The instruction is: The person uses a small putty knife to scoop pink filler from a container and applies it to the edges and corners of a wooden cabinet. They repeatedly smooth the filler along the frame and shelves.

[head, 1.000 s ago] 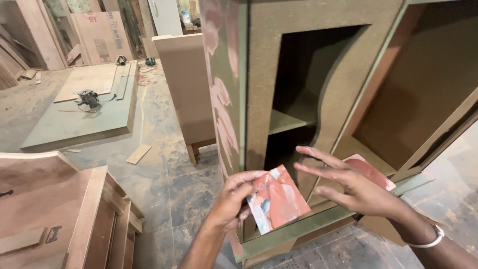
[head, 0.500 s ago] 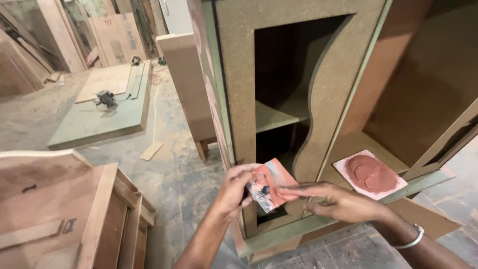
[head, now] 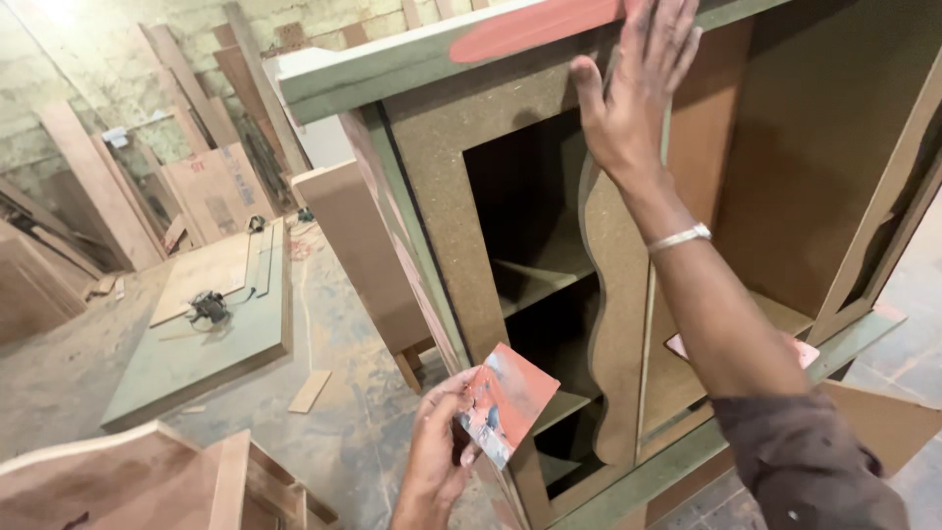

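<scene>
My left hand [head: 437,447] grips a small flat card [head: 505,402] smeared with reddish-brown putty, low in front of the cabinet's left post. My right hand [head: 633,83] is raised with fingers spread flat against the upper front of a brown fibreboard cabinet [head: 442,167], beside its wavy divider panel [head: 613,324]. A streak of reddish putty [head: 535,29] lies along the cabinet's green top edge, just left of my fingertips. A silver bracelet [head: 679,238] circles my right wrist. A second putty-covered piece [head: 800,351] rests on the cabinet's bottom shelf, partly hidden by my forearm.
A green-edged board [head: 196,353] lies on the dusty floor at left with a power router [head: 208,306] on it. Wooden furniture parts [head: 147,486] sit at lower left. A plain panel [head: 353,255] stands behind the cabinet. Planks [head: 186,118] lean on the back wall.
My right hand rose from the low shelf area to the top front of the cabinet. My left hand stayed low with the card. The view tilted upward.
</scene>
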